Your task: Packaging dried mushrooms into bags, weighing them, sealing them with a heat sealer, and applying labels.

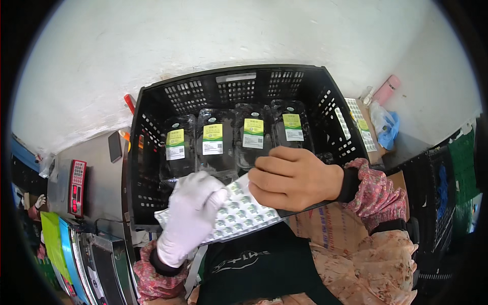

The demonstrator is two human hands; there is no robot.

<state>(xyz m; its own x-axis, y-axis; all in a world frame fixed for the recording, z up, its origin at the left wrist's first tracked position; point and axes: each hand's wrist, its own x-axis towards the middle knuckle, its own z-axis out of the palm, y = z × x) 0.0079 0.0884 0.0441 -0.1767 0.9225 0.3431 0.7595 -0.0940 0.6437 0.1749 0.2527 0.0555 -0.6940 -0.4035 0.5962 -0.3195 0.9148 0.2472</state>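
My left hand [196,211], in a white glove, has its fingers closed over the left part of a sheet of small oval stickers [244,217]. Bare and with curled fingers, my right hand [293,179] touches the sheet's upper right edge; whether a sticker is between its fingertips is hidden. Both hands are over the near rim of a black plastic crate [232,70]. Inside it several clear-lidded dark packs stand in a row, each with a yellow, green and white label [212,139] and a small oval sticker [256,114].
To the left, a metal table holds a phone [114,146] and a red-framed scale display [77,187]. At the right are more sticker sheets [360,122], a pink bottle [387,90] and a blue plastic bag [389,131]. Another person's gloved hand [40,201] shows at far left.
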